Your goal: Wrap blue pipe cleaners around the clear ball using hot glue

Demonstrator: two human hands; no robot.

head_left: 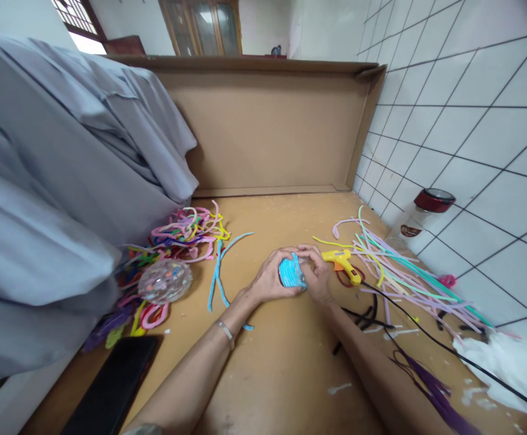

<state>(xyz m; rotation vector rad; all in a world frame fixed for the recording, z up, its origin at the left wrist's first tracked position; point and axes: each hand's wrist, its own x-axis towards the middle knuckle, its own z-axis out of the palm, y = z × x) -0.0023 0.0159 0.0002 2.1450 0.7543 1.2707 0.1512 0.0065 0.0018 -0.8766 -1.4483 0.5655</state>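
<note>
Between both hands, over the middle of the table, is a small rounded blue piece that looks wound from pipe cleaners. My left hand curls round its left side and underneath. My right hand closes on its right edge, with the fingertips over the top. A yellow glue gun lies just right of my right hand. Loose blue pipe cleaners rest to the left of my left hand. The far side of the blue piece is hidden by my fingers.
Tangled coloured pipe cleaners and a clear ball-shaped container sit at left near a black phone. Straight pipe cleaners, a jar, a black cord and white tissue are at right. A cardboard panel stands behind.
</note>
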